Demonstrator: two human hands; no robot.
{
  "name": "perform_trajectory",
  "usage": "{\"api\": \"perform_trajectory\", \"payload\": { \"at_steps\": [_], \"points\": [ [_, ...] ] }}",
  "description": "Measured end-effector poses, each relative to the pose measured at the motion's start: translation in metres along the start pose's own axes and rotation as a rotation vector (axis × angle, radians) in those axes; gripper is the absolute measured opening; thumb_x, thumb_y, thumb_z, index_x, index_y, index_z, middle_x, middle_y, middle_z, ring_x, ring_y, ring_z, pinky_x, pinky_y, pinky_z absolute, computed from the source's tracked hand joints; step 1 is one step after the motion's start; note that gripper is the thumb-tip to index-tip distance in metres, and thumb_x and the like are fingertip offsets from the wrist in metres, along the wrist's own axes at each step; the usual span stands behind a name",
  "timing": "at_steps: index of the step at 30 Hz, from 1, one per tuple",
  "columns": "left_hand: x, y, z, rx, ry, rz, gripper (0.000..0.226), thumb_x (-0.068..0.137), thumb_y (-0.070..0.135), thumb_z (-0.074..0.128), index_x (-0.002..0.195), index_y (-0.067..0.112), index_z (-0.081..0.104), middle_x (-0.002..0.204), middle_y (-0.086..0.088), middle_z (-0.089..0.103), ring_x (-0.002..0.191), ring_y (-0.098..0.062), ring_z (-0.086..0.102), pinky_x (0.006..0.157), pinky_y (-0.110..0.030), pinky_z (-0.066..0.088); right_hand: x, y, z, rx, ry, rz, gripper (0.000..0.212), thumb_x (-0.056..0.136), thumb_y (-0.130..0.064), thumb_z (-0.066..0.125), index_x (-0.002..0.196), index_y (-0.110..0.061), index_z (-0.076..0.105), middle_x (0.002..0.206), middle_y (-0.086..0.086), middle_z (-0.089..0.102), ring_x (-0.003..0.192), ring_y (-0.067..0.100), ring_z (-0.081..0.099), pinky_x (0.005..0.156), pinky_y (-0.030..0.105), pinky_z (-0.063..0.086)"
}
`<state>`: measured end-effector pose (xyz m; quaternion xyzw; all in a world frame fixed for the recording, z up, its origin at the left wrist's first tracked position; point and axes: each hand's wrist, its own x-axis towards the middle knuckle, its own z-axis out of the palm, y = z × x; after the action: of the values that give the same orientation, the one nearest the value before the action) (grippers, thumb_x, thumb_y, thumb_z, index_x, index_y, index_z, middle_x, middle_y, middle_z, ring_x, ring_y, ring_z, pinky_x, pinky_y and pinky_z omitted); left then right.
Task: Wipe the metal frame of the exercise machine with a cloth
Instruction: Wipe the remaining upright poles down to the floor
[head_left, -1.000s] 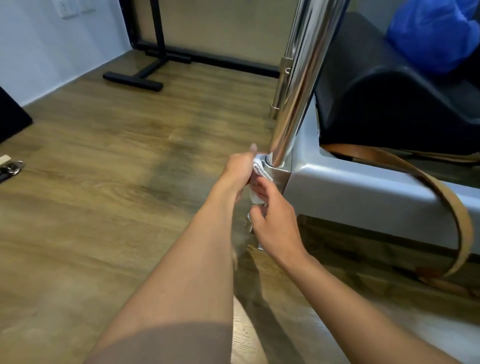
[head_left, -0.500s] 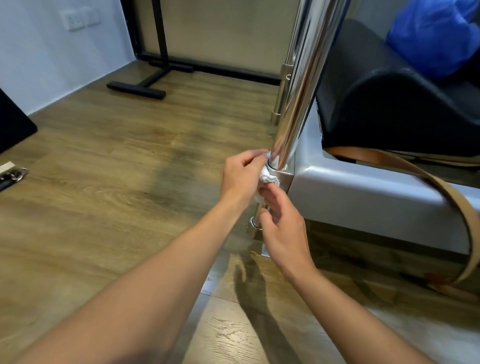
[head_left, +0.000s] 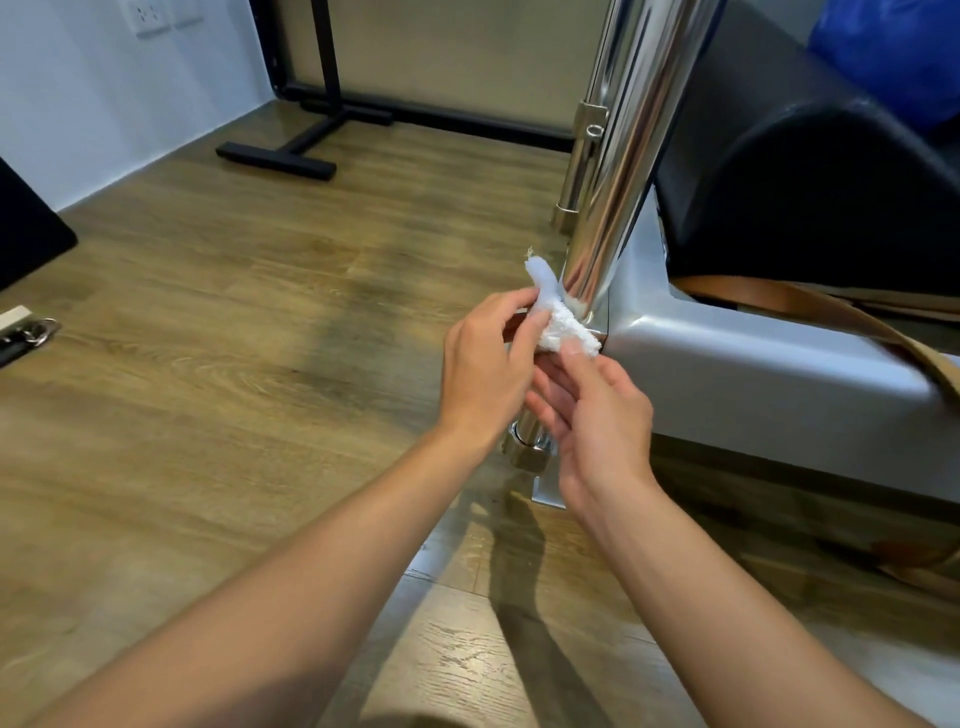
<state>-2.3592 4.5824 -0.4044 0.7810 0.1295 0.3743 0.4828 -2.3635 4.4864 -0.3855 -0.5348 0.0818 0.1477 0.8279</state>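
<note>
1. A wooden floor (head_left: 208, 364) fills most of the view, with a pale wall (head_left: 104, 104) at the upper left.
2. The exercise machine's grey base (head_left: 753, 374) sits at the right, carrying a black padded block (head_left: 810, 197); a blue bag (head_left: 893, 52) lies on top at the corner.
3. A polished metal frame post (head_left: 634, 130) rises tilted from the base's near corner.
4. A black stand (head_left: 291, 150) rests on the floor by the far wall.
5. A tan strap (head_left: 857, 322) loops out over the base's edge.
6. The left hand (head_left: 488, 374) pinches one end of the cloth, its grip clenched on it.
7. The right hand (head_left: 597, 415) holds the other end between thumb and fingers, just below.
8. The small white cloth (head_left: 558, 317) touches the foot of the post, one end sticking up beside it.
</note>
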Motion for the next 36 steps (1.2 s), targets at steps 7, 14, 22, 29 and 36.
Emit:
{"api": "perform_trajectory", "payload": {
  "at_steps": [7, 14, 22, 29, 36],
  "points": [
    [-0.004, -0.016, -0.001, 0.025, -0.108, -0.068, 0.028, 0.084, 0.012, 0.074, 0.111, 0.012, 0.065, 0.098, 0.003, 0.071, 0.068, 0.003, 0.061, 0.072, -0.022, 0.052, 0.004, 0.013, -0.013, -0.171, 0.063, -0.058, 0.018, 0.098, -0.021, 0.059, 0.093, -0.006, 0.068, 0.093, 0.013, 0.075, 0.087, 0.02, 0.074, 0.064, 0.029, 0.06],
    [-0.005, -0.018, 0.002, 0.061, -0.057, -0.009, 0.024, 0.083, 0.02, 0.076, 0.103, 0.015, 0.065, 0.091, 0.003, 0.066, 0.069, -0.007, 0.059, 0.068, -0.026, 0.05, 0.01, 0.007, -0.025, -0.515, 0.061, -0.319, 0.023, 0.097, -0.025, 0.059, 0.089, -0.006, 0.068, 0.077, 0.005, 0.074, 0.067, 0.016, 0.072, 0.048, 0.024, 0.053],
    [-0.01, -0.015, 0.001, 0.0, -0.037, -0.007, 0.023, 0.085, 0.018, 0.075, 0.1, 0.012, 0.058, 0.09, 0.003, 0.069, 0.082, -0.014, 0.069, 0.073, -0.033, 0.056, 0.015, -0.002, -0.03, -0.612, 0.03, -0.366, 0.023, 0.096, -0.025, 0.06, 0.081, -0.013, 0.072, 0.068, 0.005, 0.071, 0.058, 0.016, 0.069, 0.047, 0.023, 0.05],
    [-0.024, -0.023, 0.004, 0.004, -0.073, -0.046, 0.022, 0.091, 0.018, 0.069, 0.11, 0.014, 0.058, 0.092, 0.0, 0.069, 0.082, -0.014, 0.069, 0.072, -0.03, 0.058, 0.013, 0.008, -0.035, -0.659, 0.001, -0.474, 0.017, 0.096, -0.025, 0.061, 0.085, -0.014, 0.07, 0.073, 0.0, 0.071, 0.068, 0.012, 0.07, 0.056, 0.025, 0.056],
    [-0.021, -0.029, 0.008, -0.033, -0.085, -0.124, 0.022, 0.092, 0.023, 0.067, 0.112, 0.017, 0.059, 0.093, 0.004, 0.072, 0.084, -0.011, 0.071, 0.077, -0.041, 0.06, 0.016, 0.033, -0.052, -0.996, -0.127, -0.944, 0.036, 0.091, -0.005, 0.063, 0.128, -0.007, 0.058, 0.116, 0.003, 0.062, 0.106, 0.01, 0.06, 0.092, 0.031, 0.052]
  ]
}}
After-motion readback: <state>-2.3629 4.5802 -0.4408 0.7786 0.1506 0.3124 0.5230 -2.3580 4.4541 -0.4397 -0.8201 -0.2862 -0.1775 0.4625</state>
